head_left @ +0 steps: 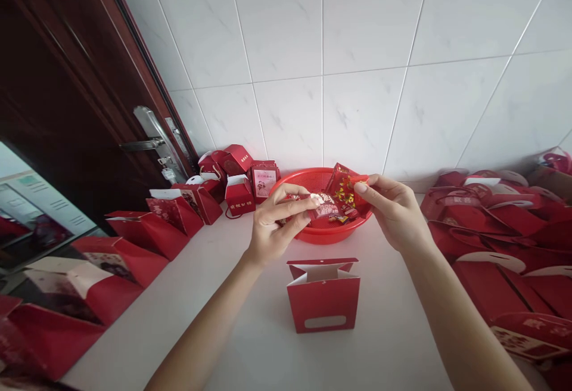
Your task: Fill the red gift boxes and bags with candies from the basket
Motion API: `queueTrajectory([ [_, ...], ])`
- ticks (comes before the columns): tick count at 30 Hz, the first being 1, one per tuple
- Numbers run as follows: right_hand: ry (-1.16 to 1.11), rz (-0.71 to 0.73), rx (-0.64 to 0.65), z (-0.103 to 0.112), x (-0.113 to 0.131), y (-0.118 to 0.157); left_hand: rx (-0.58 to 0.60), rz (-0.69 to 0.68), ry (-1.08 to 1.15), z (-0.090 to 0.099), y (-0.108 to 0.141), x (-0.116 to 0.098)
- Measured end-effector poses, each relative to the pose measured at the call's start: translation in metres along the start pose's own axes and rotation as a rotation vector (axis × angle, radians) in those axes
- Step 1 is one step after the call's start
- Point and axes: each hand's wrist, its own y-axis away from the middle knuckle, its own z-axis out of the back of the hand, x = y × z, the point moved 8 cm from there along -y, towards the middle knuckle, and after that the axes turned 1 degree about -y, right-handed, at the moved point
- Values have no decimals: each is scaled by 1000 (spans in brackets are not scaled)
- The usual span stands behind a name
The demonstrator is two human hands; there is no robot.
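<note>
A red plastic basket against the tiled wall holds wrapped candies. Over its left side, my left hand pinches a pink-and-white wrapped candy between thumb and fingers. At the basket's right rim, my right hand is closed on a red wrapped packet. Nearer to me, between my forearms, a red paper gift box stands upright on the white table, its top open and its white inside showing.
Red gift boxes line the table's left edge, with smaller ones at the back left. Many flattened or folded red boxes are piled on the right. A dark door with a metal handle stands at the left.
</note>
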Motion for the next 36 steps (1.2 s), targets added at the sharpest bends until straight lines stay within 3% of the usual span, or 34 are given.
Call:
queueTrajectory([
  [6, 67, -17, 53, -6, -3, 3, -12, -116, -116, 0, 6, -7],
  [11, 81, -26, 60, -7, -5, 4, -20, -120, -199, -1, 7, -6],
  [25, 51, -84, 142, -16, -10, 6, -48, -125, -174, 2, 6, -6],
  [32, 56, -48, 101, -13, -11, 4, -31, -53, -135, 1, 3, -3],
  [36, 88, -11, 64, -10, -10, 4, -18, 60, -101, 0, 4, 4],
])
